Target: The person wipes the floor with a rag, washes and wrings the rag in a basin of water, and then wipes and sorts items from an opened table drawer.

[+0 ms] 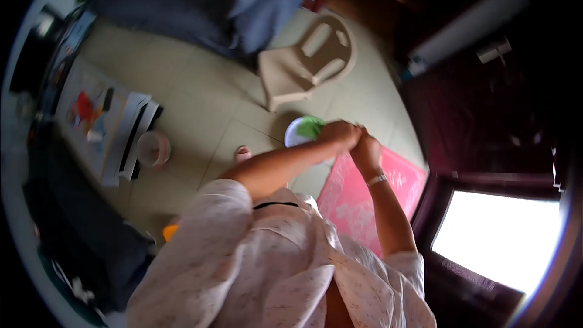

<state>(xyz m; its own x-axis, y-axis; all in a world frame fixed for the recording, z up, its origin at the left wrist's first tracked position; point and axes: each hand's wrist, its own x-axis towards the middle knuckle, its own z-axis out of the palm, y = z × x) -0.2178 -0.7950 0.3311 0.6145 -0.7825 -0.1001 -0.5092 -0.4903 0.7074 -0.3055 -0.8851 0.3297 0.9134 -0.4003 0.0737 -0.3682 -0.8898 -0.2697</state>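
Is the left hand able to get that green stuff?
Probably, by reaching lower: the green stuff looks uncovered in its bowl, though the left hand is up against the right hand.

I've got blown-out glare at R opening (497,244), dim elsewhere, chair (284,73) shadow falling L, fisheye warp, blk corners, hands (344,135) soft.

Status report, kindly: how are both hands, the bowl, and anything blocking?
Left hand and right hand close together; held item, if any, unclear. Pale bowl nearby, green contents. Left forearm partly hides bowl.
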